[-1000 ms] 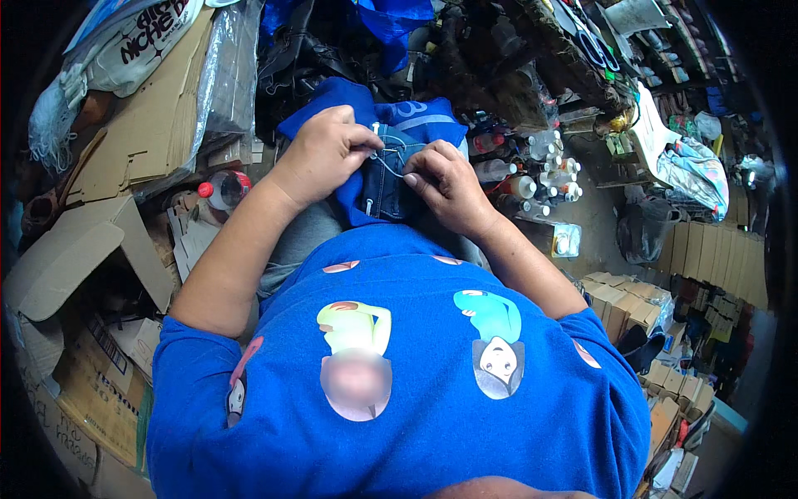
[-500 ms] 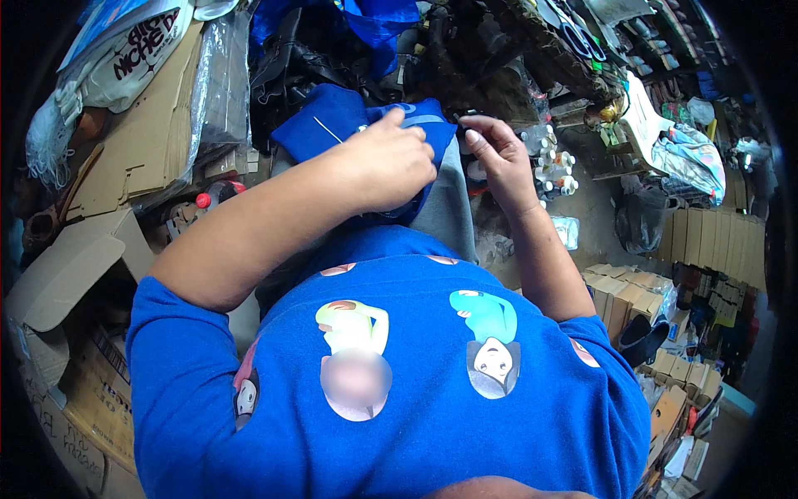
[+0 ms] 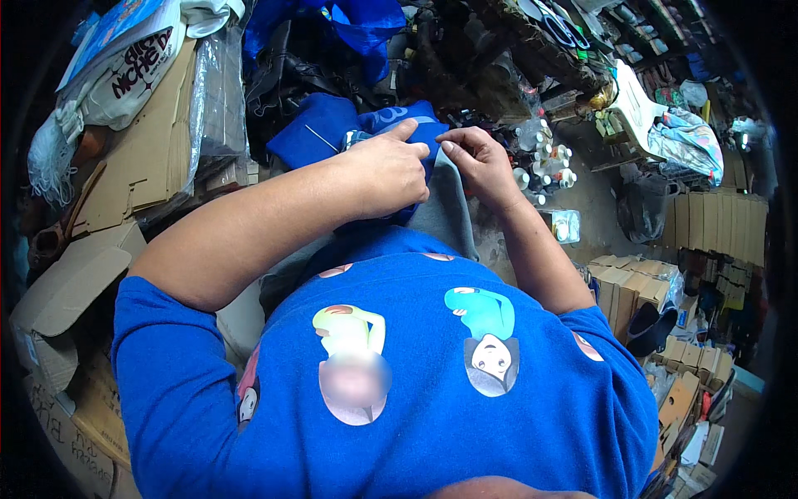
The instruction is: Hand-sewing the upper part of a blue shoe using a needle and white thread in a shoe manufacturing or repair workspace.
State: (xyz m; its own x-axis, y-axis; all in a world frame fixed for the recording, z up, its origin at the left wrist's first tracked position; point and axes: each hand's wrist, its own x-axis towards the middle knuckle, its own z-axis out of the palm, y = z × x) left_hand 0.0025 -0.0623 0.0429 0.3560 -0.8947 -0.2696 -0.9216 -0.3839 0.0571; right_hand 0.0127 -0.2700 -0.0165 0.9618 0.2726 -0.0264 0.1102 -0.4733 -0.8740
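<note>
A bright blue cloth [image 3: 312,125] with pale print lies bunched over my lap, above grey trousers [image 3: 453,195]. My left hand [image 3: 391,170] is closed over the cloth, fingers curled under; what it grips is hidden. At its wrist shows the edge of a small dark-blue and white piece [image 3: 356,139]. A thin pale rod [image 3: 320,139], like a needle, slants across the cloth left of that piece. Just right of my left hand, my right hand [image 3: 482,166] pinches thumb and forefinger together at the cloth's right edge. Anything between those fingertips is too small to make out.
Flattened cardboard [image 3: 150,158] and an open carton [image 3: 79,291] stand at the left. Several white-capped bottles [image 3: 553,162] are on the floor to the right, near a clear plastic container [image 3: 565,226]. Stacked boxes [image 3: 632,287] and a white chair [image 3: 636,104] are farther right.
My right hand has moved left toward my left hand, and its parted thumb and forefinger have come together. My left hand stays over the blue cloth, shifting slightly. The whole view has shifted a little.
</note>
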